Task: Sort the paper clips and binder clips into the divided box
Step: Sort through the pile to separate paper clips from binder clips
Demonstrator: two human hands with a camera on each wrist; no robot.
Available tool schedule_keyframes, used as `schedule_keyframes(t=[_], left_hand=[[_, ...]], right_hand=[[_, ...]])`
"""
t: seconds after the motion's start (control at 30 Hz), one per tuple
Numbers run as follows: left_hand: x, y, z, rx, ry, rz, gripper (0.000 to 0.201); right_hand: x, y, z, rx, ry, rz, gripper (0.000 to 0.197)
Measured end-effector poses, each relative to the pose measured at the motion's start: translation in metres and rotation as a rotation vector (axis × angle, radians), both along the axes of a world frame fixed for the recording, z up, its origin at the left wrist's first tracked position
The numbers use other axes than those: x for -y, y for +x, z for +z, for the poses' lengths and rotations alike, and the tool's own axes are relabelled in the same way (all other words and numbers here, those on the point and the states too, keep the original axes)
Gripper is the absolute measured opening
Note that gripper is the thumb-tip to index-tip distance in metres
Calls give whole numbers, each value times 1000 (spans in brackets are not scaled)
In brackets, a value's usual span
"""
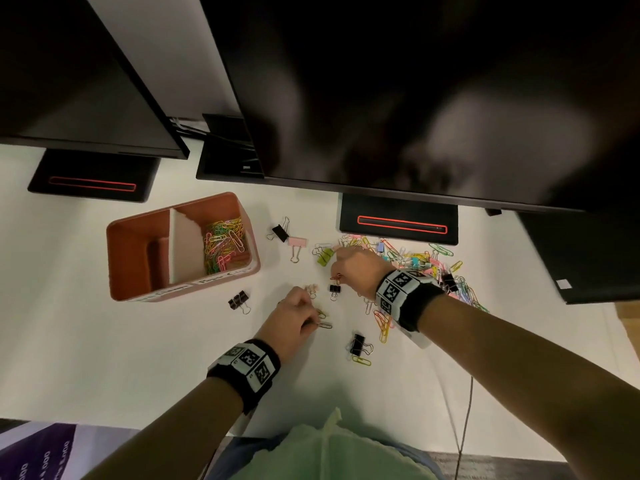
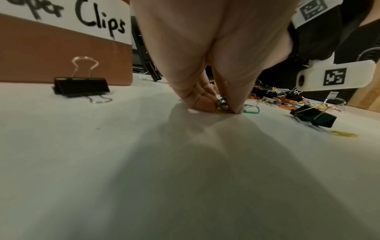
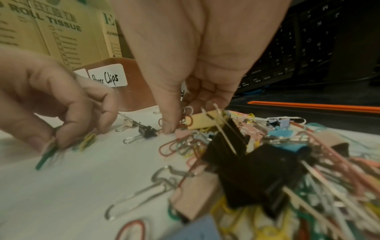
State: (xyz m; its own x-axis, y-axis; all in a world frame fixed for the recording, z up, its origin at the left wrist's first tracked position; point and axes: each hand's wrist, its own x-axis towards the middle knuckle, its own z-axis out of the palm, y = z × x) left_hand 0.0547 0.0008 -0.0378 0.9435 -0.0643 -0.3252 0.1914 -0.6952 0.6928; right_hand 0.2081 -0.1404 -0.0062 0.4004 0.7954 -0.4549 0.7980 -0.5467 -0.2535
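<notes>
My left hand [image 1: 313,318] is low over the white desk and pinches a few green and yellow paper clips [image 2: 221,106] between thumb and fingers. To its upper right, my right hand [image 1: 335,277] pinches a red paper clip [image 3: 189,121] at the edge of the mixed pile of clips [image 1: 415,261]. A small black binder clip [image 1: 335,289] lies just under the right hand's fingertips. The brown divided box [image 1: 138,218] stands to the left. Coloured paper clips [image 1: 223,244] fill its right compartment, which is labelled "Paper Clips".
Loose binder clips lie around: black ones [image 1: 239,301], [image 1: 358,344], [image 1: 280,233], a pink one [image 1: 297,244] and a yellow-green one [image 1: 323,256]. Two monitors overhang the back of the desk on black stands [image 1: 398,220]. A dark keyboard [image 1: 581,258] sits at the right, and a thin cable [image 1: 467,410] runs off the front edge.
</notes>
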Motion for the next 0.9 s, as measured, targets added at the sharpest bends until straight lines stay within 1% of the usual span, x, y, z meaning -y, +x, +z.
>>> schedule_keyframes(t=[0.13, 0.27, 0.3, 0.4, 0.43, 0.53, 0.63, 0.77, 0.83, 0.9], left_hand=[[0, -3, -3, 21, 15, -7, 7], [4, 0, -3, 88, 76, -80, 5], [5, 2, -2, 113, 93, -97, 7], [3, 7, 1, 179, 123, -126, 25], [2, 8, 1, 176, 124, -124, 25], [-1, 11, 5, 117, 120, -103, 9], [-2, 10, 7, 80, 102, -69, 4], [-5, 6, 7, 46, 61, -51, 6], [-8, 4, 17, 47, 21, -20, 6], [-17, 4, 36, 102, -20, 37, 6]], right_hand=[[-1, 0, -2, -34, 8, 17, 21], [1, 2, 2, -81, -1, 3, 19], [2, 3, 3, -108, -3, -29, 19], [1, 3, 3, -160, -8, -111, 19], [1, 4, 3, -163, -19, -116, 19], [-1, 4, 6, -160, -49, -105, 20], [1, 7, 11, -175, 35, -152, 19], [4, 12, 28, -150, 251, -248, 16], [-1, 13, 41, -141, 331, -286, 17], [-13, 13, 53, -134, 405, -290, 16]])
